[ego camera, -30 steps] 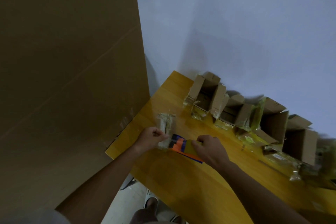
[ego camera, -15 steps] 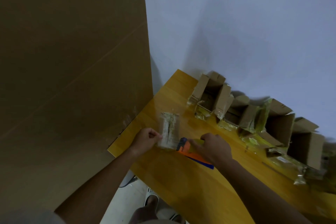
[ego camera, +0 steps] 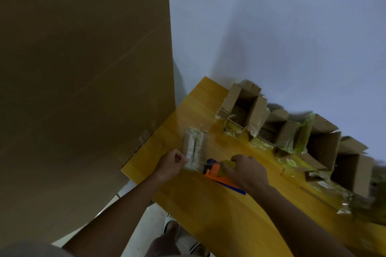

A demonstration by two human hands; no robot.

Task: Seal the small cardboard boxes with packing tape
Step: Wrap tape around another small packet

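Box (ego camera: 195,148) nr table (ego camera: 188,210) edge, hands (ego camera: 171,165) gripping.

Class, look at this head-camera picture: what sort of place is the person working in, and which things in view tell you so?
Probably a small packing station in a plain room. Open small cardboard boxes line a yellow wooden table against a bare wall, the right hand grips an orange tape dispenser, and a large cardboard sheet stands alongside.
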